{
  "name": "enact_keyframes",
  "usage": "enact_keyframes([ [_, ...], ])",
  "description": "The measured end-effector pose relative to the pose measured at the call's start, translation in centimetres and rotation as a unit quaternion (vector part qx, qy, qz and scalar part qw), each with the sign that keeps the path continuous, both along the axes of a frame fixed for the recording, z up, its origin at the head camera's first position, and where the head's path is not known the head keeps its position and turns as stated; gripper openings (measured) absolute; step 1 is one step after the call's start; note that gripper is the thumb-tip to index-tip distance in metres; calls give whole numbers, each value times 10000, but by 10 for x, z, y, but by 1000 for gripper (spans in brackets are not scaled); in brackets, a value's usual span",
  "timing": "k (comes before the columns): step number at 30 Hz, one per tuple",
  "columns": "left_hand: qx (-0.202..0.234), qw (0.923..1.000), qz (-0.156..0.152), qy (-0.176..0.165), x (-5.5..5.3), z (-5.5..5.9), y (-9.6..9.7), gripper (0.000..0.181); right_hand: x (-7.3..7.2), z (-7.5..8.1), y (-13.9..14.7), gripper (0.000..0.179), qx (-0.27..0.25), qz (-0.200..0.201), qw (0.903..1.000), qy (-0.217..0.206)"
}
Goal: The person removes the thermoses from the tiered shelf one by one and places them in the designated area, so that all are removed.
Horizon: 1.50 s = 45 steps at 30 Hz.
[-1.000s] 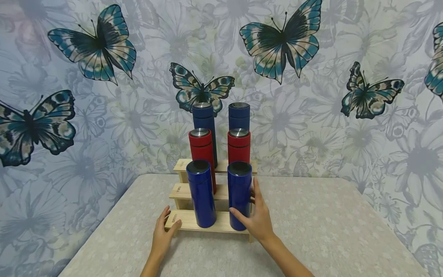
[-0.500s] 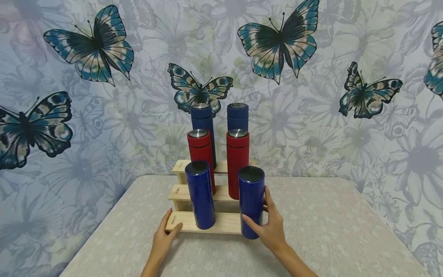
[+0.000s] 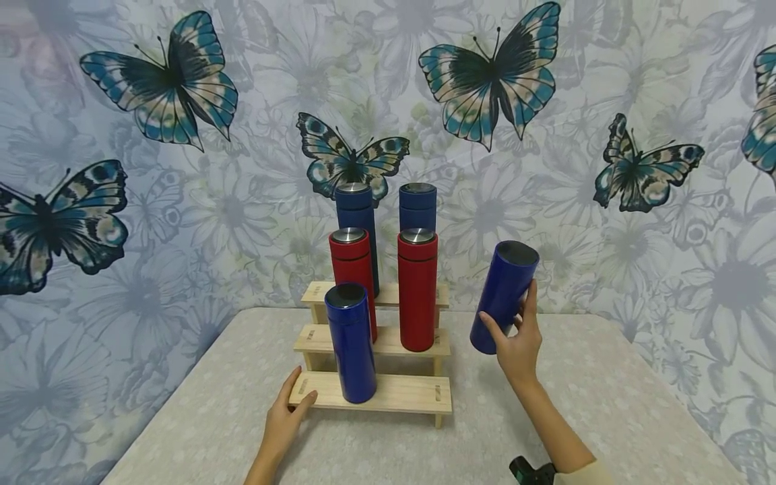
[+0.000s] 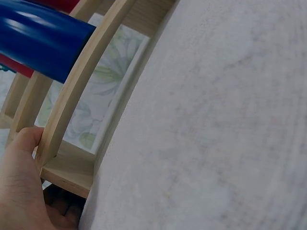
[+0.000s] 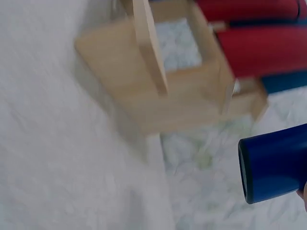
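Observation:
My right hand holds a glossy blue thermos in the air to the right of the wooden stepped stand. The thermos leans, its dark lid tipped to the right; its base shows in the right wrist view. My left hand grips the left end of the stand's lowest step, thumb against the board in the left wrist view and the other fingers partly hidden. Another glossy blue thermos stands on that step. Two red thermoses occupy the middle step, and two dark blue thermoses the top one.
The stand rests on a table with a pale patterned cloth. Behind it hangs a wall covering printed with butterflies and flowers. A black device shows by the right sleeve at the bottom edge.
My right hand has lifted the right blue thermos off the lowest step and carried it up and to the right, tilting it. The left hand has stayed at the stand's left end.

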State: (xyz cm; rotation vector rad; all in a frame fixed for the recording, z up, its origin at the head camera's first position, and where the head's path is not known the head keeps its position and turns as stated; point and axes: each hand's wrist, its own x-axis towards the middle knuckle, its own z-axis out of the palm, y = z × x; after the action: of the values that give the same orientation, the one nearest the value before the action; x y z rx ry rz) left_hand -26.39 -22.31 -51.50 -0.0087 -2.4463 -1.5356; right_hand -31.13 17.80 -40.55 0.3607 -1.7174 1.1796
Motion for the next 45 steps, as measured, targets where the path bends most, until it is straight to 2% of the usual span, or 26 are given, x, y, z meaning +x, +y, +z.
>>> enact_keyframes([
  [3, 9, 10000, 73, -43, 0, -2, -1, 72, -27, -13, 7, 101, 57, -42, 9996, -285],
  [7, 26, 9999, 108, -40, 0, -3, -3, 72, -55, -32, 11, 100, 273, -188, 9985, -440],
  [10, 30, 9999, 112, -14, 0, -4, -2, 72, -69, -46, 11, 100, 326, -156, 9978, -563],
  [14, 16, 9999, 130, 59, 0, -3, -1, 71, -79, -57, 12, 99, 357, -30, 9966, -737],
  [25, 62, 9999, -13, 116, 0, 0, 0, 69, -87, -78, 15, 102, 151, -151, 9954, -936],
  [28, 68, 9999, 29, 105, 0, 0, 0, 69, -89, -80, 14, 101, 115, -189, 9946, -1012],
  [32, 57, 9999, 84, 135, 0, -1, 0, 69, -91, -82, 14, 101, 138, -232, 9941, -1047],
  [38, 37, 10000, 2, 71, 0, 1, 0, 70, -91, -82, 15, 104, 148, -306, 9940, -1041],
  [45, 100, 9999, -123, -47, 1, 1, -2, 71, -83, -78, 15, 110, -219, 13, 9921, -1235],
])
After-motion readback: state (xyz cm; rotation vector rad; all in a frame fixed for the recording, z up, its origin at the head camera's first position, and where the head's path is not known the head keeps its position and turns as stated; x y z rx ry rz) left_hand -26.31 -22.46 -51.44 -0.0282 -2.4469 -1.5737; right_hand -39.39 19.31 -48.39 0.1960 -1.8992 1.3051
